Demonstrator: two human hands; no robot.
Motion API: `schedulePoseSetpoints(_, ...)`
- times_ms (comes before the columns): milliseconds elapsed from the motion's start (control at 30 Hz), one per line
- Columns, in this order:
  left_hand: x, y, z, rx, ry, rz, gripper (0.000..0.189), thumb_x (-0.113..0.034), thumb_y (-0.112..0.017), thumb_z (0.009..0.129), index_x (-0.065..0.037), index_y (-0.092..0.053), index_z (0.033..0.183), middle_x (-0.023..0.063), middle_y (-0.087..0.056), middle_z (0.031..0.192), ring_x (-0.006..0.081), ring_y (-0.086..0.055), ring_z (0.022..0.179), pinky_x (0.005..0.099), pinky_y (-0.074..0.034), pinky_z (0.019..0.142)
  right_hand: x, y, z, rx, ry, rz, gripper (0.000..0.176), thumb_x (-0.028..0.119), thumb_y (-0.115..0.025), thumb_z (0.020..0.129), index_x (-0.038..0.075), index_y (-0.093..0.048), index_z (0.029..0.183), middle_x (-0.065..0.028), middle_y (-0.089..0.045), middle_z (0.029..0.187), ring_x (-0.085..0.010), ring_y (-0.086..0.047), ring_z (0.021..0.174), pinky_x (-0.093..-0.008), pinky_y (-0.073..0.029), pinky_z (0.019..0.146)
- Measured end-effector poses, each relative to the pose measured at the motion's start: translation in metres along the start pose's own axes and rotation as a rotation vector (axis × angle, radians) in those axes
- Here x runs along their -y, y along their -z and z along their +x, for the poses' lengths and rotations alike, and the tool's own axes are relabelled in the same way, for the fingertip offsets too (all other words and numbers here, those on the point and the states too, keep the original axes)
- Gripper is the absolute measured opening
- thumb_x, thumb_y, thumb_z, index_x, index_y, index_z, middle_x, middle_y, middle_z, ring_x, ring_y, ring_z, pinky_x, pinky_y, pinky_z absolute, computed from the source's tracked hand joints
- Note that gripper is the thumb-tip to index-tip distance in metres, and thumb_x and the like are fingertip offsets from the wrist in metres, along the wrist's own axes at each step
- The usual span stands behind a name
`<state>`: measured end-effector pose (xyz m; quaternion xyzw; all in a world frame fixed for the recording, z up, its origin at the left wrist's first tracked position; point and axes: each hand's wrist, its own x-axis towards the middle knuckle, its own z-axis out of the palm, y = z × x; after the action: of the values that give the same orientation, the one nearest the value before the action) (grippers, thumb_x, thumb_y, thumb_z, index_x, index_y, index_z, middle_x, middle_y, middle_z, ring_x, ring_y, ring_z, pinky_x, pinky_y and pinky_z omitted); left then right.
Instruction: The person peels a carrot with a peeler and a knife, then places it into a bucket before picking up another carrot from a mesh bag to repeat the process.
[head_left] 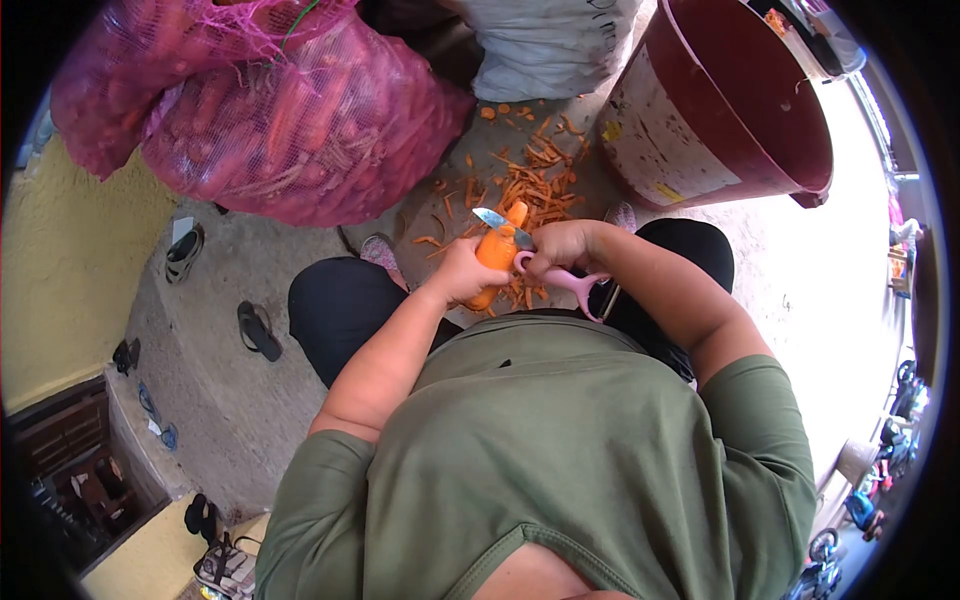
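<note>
An orange peeled carrot (490, 258) is tilted upright in front of my lap, and my left hand (463, 273) is closed round its side. My right hand (560, 247) is closed on a knife, whose blade (489, 217) lies across the carrot near its upper end. A pink peeler (573, 285) hangs from the same hand, its looped end by my fingers. Below the carrot, a heap of orange peelings (540, 185) is scattered over the concrete floor.
Pink mesh sacks of carrots (310, 130) stand at the upper left. A white sack (545, 45) is at the top, beside a large dark red bucket (680, 110) at the upper right. Sandals (259, 331) lie on the left floor.
</note>
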<state>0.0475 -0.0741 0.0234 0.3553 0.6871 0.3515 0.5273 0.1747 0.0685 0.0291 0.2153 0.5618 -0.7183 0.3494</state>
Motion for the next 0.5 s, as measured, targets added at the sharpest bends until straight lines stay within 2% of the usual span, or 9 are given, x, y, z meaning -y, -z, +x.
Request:
schedulePoseSetpoints(100,-0.002,0.0,0.005,-0.106,-0.003,-0.111,0.043,-0.011,-0.071,0.057,0.002,-0.052,0.094,0.0056,-0.057,0.083,0.0126,-0.054,0.073,0.0256,-0.043,0.067,0.006,-0.003,0.001,-0.288,0.1,-0.2,0.018,0.012,-0.065,0.061,0.002,-0.056,0.073,-0.005,-0.056,0.065,-0.0133,-0.052,0.059,-0.025,-0.041,0.053)
schedulePoseSetpoints(133,0.0,0.0,0.008,-0.16,-0.015,-0.144,0.043,-0.011,-0.072,0.057,0.002,-0.052,0.094,0.0059,-0.057,0.082,0.0129,-0.054,0.072,0.0256,-0.044,0.067,0.003,0.002,0.007,-0.383,0.058,-0.26,0.019,0.017,-0.062,0.062,0.003,-0.056,0.074,-0.0074,-0.055,0.06,-0.0181,-0.053,0.056,-0.031,-0.041,0.052)
schedulePoseSetpoints(233,0.009,0.005,0.013,-0.218,0.066,-0.019,0.041,-0.01,-0.071,0.058,0.001,-0.053,0.093,0.0059,-0.058,0.082,0.0129,-0.055,0.072,0.0256,-0.043,0.066,0.015,-0.004,-0.003,-0.688,0.114,-0.521,0.025,0.021,-0.061,0.062,0.0,-0.056,0.075,-0.013,-0.055,0.058,-0.0264,-0.055,0.056,-0.0349,-0.043,0.056)
schedulePoseSetpoints(267,0.009,0.005,0.013,-0.211,0.069,-0.024,0.04,-0.01,-0.071,0.058,0.001,-0.053,0.092,0.006,-0.058,0.082,0.013,-0.055,0.072,0.0257,-0.043,0.066,0.024,-0.013,-0.01,-0.649,0.033,-0.624,0.03,0.023,-0.058,0.063,-0.004,-0.056,0.077,-0.0187,-0.058,0.068,-0.0317,-0.057,0.067,-0.0358,-0.045,0.064)
schedulePoseSetpoints(400,0.005,0.003,0.01,-0.206,0.053,0.006,0.039,-0.011,-0.071,0.058,0.001,-0.053,0.091,0.0062,-0.058,0.082,0.0131,-0.055,0.072,0.026,-0.043,0.066,0.029,-0.029,-0.013,-0.638,-0.083,-0.824,0.029,0.02,-0.052,0.066,-0.004,-0.058,0.08,-0.0217,-0.058,0.084,-0.0317,-0.056,0.083,-0.0356,-0.045,0.074)
schedulePoseSetpoints(500,0.008,0.003,0.011,-0.23,0.042,0.065,0.039,-0.011,-0.071,0.057,0.001,-0.054,0.09,0.0063,-0.058,0.081,0.0131,-0.055,0.072,0.0261,-0.043,0.066,0.027,-0.03,-0.011,-0.67,-0.104,-0.829,0.029,0.021,-0.051,0.068,-0.005,-0.058,0.081,-0.0218,-0.058,0.083,-0.0315,-0.056,0.082,-0.0362,-0.045,0.074)
